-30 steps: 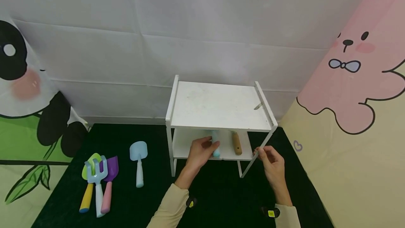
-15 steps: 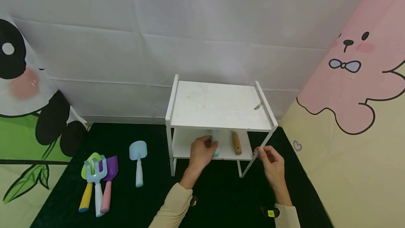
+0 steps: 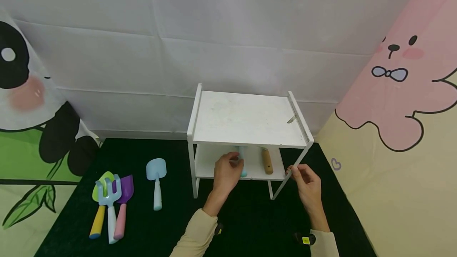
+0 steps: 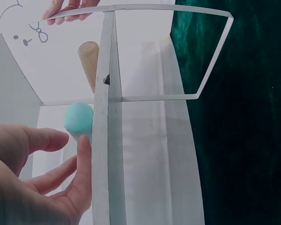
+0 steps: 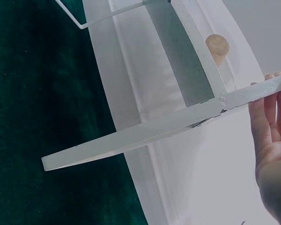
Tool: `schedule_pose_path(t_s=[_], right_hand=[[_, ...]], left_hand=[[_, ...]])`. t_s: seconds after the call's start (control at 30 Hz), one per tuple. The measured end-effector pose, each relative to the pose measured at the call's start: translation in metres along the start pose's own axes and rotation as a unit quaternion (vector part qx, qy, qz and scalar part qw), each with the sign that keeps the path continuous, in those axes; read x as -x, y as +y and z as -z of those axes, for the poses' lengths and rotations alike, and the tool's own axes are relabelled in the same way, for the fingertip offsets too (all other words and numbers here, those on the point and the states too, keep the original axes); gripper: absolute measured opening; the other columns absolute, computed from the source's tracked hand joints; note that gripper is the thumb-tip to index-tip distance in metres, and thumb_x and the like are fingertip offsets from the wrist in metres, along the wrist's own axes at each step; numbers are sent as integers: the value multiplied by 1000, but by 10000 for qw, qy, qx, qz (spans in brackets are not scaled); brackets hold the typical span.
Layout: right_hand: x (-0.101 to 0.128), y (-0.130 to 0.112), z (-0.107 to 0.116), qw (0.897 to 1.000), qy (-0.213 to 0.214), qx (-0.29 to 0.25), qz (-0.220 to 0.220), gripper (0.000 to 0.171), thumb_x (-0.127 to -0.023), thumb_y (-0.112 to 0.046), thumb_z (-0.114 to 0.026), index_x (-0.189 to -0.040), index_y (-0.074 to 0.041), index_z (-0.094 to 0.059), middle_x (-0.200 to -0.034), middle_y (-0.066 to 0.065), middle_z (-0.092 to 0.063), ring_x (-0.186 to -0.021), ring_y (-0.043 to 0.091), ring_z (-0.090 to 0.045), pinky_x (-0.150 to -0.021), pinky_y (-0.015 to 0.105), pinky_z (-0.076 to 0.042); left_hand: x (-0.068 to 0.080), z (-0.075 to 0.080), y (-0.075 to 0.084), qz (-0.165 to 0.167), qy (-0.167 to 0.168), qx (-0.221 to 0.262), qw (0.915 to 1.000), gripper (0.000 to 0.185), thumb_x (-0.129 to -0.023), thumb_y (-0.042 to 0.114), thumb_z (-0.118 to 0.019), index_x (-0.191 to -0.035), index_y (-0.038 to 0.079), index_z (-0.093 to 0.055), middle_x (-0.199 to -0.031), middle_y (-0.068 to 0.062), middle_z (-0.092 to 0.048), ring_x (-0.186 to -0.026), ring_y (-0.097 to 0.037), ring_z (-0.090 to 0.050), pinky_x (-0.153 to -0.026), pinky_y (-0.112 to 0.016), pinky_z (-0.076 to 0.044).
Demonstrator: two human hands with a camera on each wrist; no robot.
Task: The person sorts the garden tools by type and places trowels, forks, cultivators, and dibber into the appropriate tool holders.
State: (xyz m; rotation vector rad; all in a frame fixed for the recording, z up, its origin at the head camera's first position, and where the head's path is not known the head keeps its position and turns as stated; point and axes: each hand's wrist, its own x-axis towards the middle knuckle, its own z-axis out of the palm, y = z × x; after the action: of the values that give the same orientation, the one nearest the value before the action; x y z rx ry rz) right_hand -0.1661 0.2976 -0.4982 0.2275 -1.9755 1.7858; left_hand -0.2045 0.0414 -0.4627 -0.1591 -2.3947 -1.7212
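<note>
A tool with a pale blue handle (image 3: 244, 173) lies on the lower board of a small white shelf (image 3: 246, 120); its far end is hidden under the top board. My left hand (image 3: 227, 171) is just left of that handle. In the left wrist view, the thumb and fingers are spread around the handle's teal end (image 4: 78, 117), with one fingertip at or very near it. To the right lies a tool with a wooden handle (image 3: 267, 162), its head hidden. My right hand (image 3: 308, 183) grips the shelf's right front leg, fingers curled round the bar (image 5: 267, 89).
On the dark green cloth at left, a light blue fork (image 3: 110, 197), a purple spatula-like tool (image 3: 125, 189) and a green-headed tool with a yellow handle (image 3: 98, 221) lie overlapping. A light blue shovel (image 3: 156, 169) lies between them and the shelf. A white curtain (image 3: 228, 66) hangs behind.
My left hand has loosened from the blue handle and shifted slightly left, and the handle stays on the lower board. The right hand has kept its place on the shelf leg.
</note>
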Motion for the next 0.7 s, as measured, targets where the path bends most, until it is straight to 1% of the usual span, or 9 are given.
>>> schedule_pose_path(t_s=[0.23,0.37,0.47,0.57,0.7], right_hand=[[1,0,0,10000,-4,33,-18,15,-105,3,-52,-101,15,-60,-101,-1,-73,-91,11,-71,-89,23,-57],[1,1,1,9999,-59,149,-44,15,-106,1,-52,-103,14,-60,-102,-1,-73,-93,15,-72,-90,22,-56],[2,1,3,9998,-106,183,-61,15,-106,0,-53,-103,14,-59,-102,-2,-73,-95,21,-72,-91,22,-56],[1,1,3,9997,-133,211,-71,16,-106,-1,-52,-104,14,-59,-103,-4,-73,-96,23,-72,-92,22,-56],[1,0,1,9997,-95,201,-120,17,-106,-1,-53,-104,14,-59,-102,-3,-73,-95,21,-72,-91,22,-56]], left_hand=[[9,8,-3,54,17,381,9993,19,-97,9,-67,-111,-2,-73,-105,-13,-73,-87,-25,-69,-70,-34,-59],[13,13,-5,31,49,531,9986,17,-98,9,-67,-110,-2,-74,-105,-12,-73,-87,-23,-68,-73,-32,-59],[17,16,-6,-50,107,543,9985,17,-99,11,-67,-109,-1,-75,-104,-11,-73,-86,-22,-68,-72,-30,-58],[20,20,-6,-126,133,526,9984,18,-99,12,-68,-109,0,-75,-103,-10,-74,-84,-20,-68,-71,-29,-58],[26,25,-8,-64,142,482,9987,18,-99,14,-69,-109,1,-76,-103,-9,-74,-84,-18,-67,-71,-29,-57]])
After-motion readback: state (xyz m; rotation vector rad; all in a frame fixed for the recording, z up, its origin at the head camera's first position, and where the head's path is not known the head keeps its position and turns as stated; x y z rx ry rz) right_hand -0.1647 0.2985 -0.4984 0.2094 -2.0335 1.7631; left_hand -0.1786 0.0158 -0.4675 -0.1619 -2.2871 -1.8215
